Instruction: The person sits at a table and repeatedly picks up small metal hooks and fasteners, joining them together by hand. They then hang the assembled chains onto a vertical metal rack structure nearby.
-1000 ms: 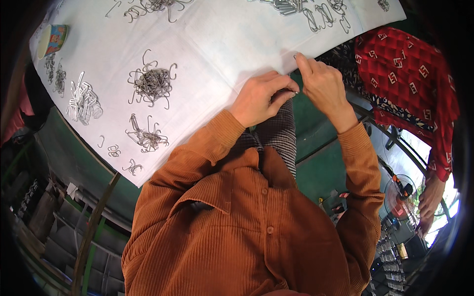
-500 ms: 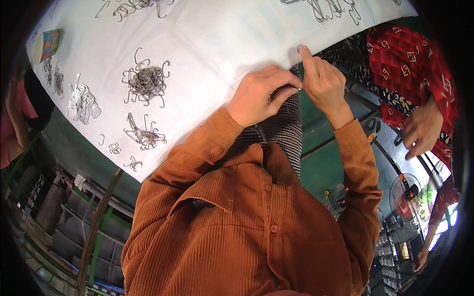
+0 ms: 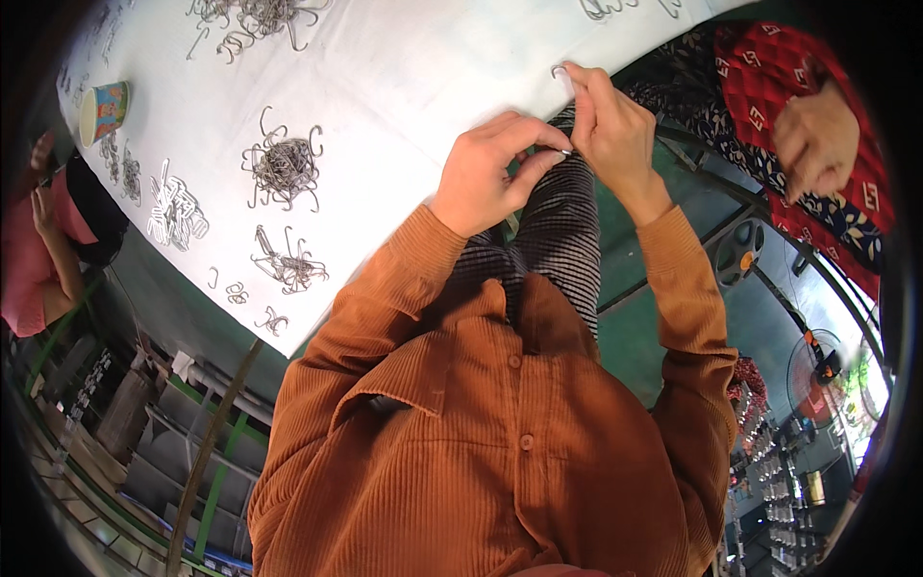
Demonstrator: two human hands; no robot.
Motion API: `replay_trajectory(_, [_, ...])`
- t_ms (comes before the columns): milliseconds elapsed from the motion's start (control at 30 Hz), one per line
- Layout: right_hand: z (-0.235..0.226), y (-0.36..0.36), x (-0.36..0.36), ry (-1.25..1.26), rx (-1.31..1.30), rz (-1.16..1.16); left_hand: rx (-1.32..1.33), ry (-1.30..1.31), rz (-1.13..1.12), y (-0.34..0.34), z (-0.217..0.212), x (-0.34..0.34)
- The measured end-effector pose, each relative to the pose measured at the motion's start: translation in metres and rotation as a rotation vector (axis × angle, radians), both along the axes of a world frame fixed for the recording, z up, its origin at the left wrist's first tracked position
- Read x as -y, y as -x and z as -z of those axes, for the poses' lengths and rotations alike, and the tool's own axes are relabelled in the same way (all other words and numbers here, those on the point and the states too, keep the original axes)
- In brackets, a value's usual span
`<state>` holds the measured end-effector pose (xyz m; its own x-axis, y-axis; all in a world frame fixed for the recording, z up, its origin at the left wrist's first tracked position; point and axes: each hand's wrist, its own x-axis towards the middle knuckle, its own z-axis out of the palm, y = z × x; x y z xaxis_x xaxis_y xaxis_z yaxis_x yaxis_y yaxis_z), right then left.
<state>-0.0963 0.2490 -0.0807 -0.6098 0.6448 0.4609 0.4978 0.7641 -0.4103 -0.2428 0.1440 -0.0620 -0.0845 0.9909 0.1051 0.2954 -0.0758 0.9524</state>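
Observation:
My right hand point(image 3: 612, 125) is closed on a thin metal wire hook point(image 3: 558, 71). Its curved tip sticks out past my forefinger over the table's near edge; the rest is hidden by the fingers. Close beside it, my left hand point(image 3: 490, 173) pinches thumb and forefinger together. Something small and pale shows at those fingertips, too small to name. To the left on the white-covered table point(image 3: 385, 87) lies a tangled pile of wire hooks point(image 3: 286, 165), with a smaller group of hooks point(image 3: 291, 269) nearer me.
A pile of shiny clip-like wire pieces point(image 3: 176, 213) and a colourful paper cup point(image 3: 104, 112) stand at the table's left. More hooks point(image 3: 258, 17) lie at the far side. A co-worker's hand point(image 3: 815, 139) is at the right; another person in pink point(image 3: 48, 240) sits left.
The view has shifted slightly. My hands remain close together, with the hook still in the right one. The co-worker's hand at the right has moved up.

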Motion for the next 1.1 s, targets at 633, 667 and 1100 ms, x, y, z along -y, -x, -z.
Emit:
replay_trajectory(633, [-0.049,-0.034,0.034,1.364,-0.717,0.102,0.364,0.119,-0.090,-0.016,-0.008,0.003])
replay_trajectory(667, [-0.046,-0.034,0.036,1.340,-0.716,0.093,0.347,0.097,-0.096,-0.018,-0.009,0.004])
replay_trajectory(1100, [-0.046,-0.026,0.051,1.055,-0.738,0.116,0.143,0.089,-0.173,-0.032,-0.028,0.012])
